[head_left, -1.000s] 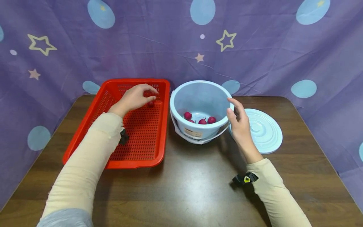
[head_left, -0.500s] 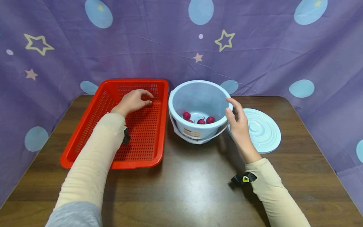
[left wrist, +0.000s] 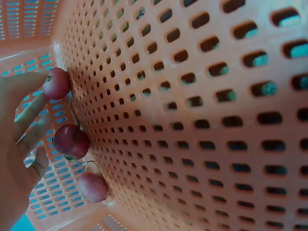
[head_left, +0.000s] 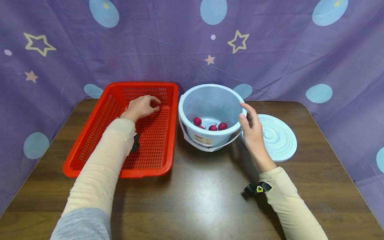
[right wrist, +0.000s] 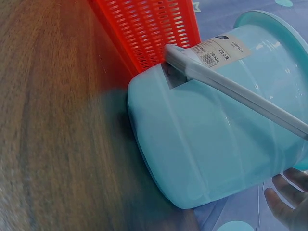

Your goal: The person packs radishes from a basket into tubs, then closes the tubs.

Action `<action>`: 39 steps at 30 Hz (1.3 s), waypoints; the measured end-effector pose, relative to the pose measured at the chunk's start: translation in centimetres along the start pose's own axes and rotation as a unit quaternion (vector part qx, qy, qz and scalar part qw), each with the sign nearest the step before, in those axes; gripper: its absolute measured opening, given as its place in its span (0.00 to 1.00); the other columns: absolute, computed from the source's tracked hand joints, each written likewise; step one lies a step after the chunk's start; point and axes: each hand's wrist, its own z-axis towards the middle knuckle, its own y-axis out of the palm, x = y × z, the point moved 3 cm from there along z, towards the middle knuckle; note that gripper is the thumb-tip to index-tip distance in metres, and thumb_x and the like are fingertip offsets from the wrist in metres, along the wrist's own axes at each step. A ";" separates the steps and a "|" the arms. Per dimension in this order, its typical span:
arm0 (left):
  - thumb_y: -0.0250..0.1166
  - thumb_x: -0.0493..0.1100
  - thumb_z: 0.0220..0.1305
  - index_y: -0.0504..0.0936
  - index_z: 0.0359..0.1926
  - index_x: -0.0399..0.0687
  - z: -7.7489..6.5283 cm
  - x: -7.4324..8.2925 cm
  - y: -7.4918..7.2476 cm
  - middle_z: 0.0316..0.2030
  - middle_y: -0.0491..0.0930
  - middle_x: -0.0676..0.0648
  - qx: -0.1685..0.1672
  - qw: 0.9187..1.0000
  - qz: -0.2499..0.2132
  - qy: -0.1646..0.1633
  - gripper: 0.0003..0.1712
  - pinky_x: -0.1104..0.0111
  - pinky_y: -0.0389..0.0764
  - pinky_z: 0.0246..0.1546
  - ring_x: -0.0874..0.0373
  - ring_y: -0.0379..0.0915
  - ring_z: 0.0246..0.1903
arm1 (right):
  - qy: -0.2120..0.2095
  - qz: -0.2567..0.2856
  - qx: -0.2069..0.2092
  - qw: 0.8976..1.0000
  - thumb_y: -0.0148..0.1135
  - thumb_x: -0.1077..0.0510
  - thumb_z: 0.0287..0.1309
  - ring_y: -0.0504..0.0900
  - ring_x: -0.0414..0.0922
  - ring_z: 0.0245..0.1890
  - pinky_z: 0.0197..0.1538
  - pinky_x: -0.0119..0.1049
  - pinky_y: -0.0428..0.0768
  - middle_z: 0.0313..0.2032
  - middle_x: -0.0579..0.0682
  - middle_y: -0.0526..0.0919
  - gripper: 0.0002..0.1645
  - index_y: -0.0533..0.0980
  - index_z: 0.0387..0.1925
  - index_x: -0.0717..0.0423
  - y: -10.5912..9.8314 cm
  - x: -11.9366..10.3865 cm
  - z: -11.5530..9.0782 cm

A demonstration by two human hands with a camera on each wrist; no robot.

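- Left hand (head_left: 139, 107) has come lower.
- Its fingers pinch the radish (left wrist: 57, 84), at right of this hand, inside red basket (head_left: 173, 133), by far wall.
- Right hand (head_left: 255, 133) is farther, fingers apart, touching blue bucket (head_left: 210, 103).

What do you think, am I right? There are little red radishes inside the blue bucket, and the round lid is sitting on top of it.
Not quite: the round lid is not on top of the blue bucket. The head view shows it on the table, to the bucket's right, partly behind the right hand. Little red radishes are indeed inside the bucket.
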 end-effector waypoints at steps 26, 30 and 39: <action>0.65 0.45 0.63 0.81 0.55 0.52 0.3 -0.1 0.5 0.48 0.82 0.45 -0.009 0.999 0.052 0.003 0.18 0.42 0.70 0.48 0.47 0.74 0.45 | 0.025 0.000 -0.010 1.000 0.48 0.62 0.68 0.59 0.48 0.72 0.70 0.36 0.57 0.69 0.64 0.64 0.28 0.64 0.66 0.73 0.6 -2.8 -0.3; 0.65 0.46 0.63 0.81 0.55 0.53 0.3 0.0 0.3 0.49 0.82 0.45 -0.006 0.999 0.046 -0.002 0.18 0.43 0.70 0.47 0.47 0.75 0.47 | 0.013 0.005 -0.005 1.000 0.50 0.61 0.69 0.60 0.46 0.71 0.70 0.36 0.57 0.68 0.59 0.66 0.28 0.66 0.67 0.67 0.1 -0.8 -0.1; 0.66 0.46 0.64 0.81 0.56 0.53 -0.1 0.8 -0.9 0.51 0.81 0.46 0.001 1.000 0.010 -0.001 0.19 0.44 0.67 0.52 0.46 0.74 0.50 | 0.003 0.002 -0.005 1.000 0.52 0.57 0.69 0.65 0.42 0.67 0.68 0.35 0.60 0.67 0.54 0.69 0.27 0.69 0.66 0.62 -0.1 0.0 0.0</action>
